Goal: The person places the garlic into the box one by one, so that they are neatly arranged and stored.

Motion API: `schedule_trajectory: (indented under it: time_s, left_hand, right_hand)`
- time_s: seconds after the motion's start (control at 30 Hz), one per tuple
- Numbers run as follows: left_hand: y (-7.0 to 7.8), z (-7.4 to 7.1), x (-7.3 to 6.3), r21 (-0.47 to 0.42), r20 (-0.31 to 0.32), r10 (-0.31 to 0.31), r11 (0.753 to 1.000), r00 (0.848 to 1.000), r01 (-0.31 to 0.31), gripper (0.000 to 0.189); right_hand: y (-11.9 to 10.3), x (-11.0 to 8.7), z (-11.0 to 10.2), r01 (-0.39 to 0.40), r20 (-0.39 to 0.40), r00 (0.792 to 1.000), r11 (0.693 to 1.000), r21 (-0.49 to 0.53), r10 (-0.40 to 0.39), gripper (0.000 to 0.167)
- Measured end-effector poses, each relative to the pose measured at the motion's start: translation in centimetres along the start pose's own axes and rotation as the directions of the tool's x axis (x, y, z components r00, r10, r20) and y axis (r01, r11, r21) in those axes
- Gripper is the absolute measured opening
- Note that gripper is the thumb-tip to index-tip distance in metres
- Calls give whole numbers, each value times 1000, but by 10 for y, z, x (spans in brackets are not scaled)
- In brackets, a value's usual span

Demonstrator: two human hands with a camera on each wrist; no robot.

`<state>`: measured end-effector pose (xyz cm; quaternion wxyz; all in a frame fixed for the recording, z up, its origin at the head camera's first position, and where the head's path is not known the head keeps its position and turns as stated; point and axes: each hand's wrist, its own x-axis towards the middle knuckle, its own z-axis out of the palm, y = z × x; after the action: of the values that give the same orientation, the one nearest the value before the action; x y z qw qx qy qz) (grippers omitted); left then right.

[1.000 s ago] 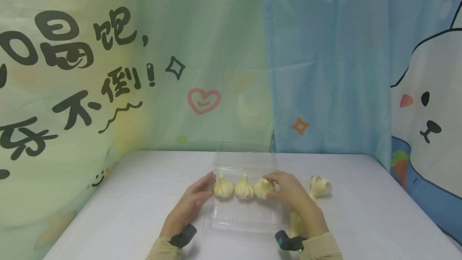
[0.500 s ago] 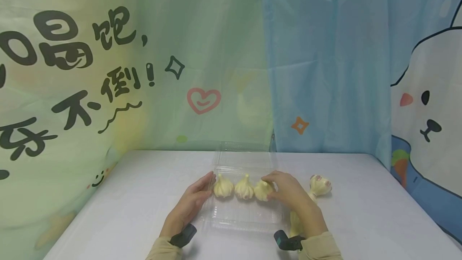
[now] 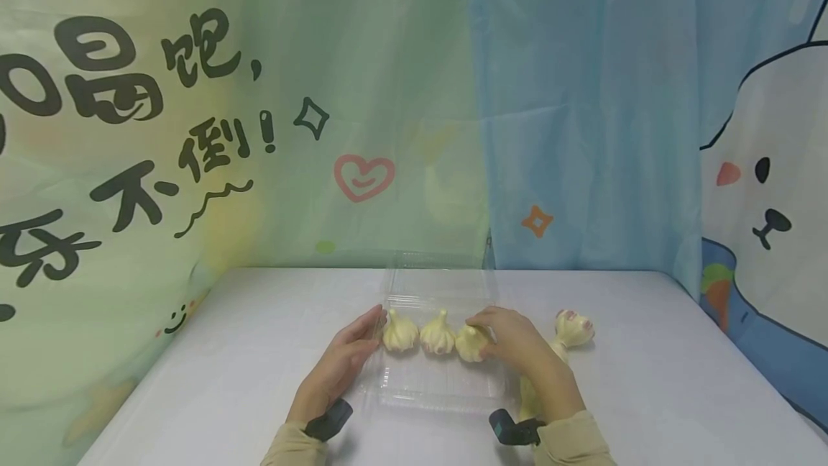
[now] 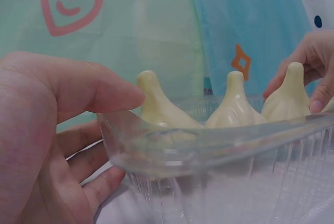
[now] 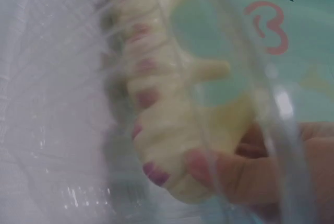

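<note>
A clear plastic clamshell box [image 3: 446, 387] stands on the table with its lid raised at the back. Three garlic bulbs line up inside: a left bulb [image 3: 400, 333], a middle bulb [image 3: 438, 335] and a right bulb [image 3: 470, 344], stems upward. My right hand [image 3: 520, 340] pinches the right bulb between thumb and fingers, shown closer in the right wrist view with the thumb [image 5: 229, 174] on its side. My left hand [image 3: 346, 354] holds the box's left side. In the left wrist view its thumb [image 4: 104, 91] lies over the rim, other fingers outside the wall.
Outside the box on the right lies another garlic bulb [image 3: 574, 328], its stem toward my right forearm. A further pale piece [image 3: 530, 398] is partly hidden by that forearm. A printed curtain [image 3: 414, 106] hangs behind the white table [image 3: 213, 380].
The right bulb has shifted slightly toward me under my right fingers, and the middle bulb's stem has tipped a little to the right. My left hand keeps its place; the head view tilts slightly.
</note>
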<state>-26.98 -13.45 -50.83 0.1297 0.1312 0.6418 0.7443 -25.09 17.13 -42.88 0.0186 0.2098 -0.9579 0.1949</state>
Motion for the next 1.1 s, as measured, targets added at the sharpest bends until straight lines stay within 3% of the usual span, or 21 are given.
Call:
schedule_trajectory:
  time_s: [0.4,1.1]
  left_hand:
    - [2,-1,0,5,4,5,1000,1000,-5,64]
    - [-2,-1,1,21,-10,-1,1000,1000,1,62]
  right_hand:
    - [-3,6,3,54,46,998,994,-95,-50,48]
    - [-7,4,7,7,2,1000,1000,-22,-7,42]
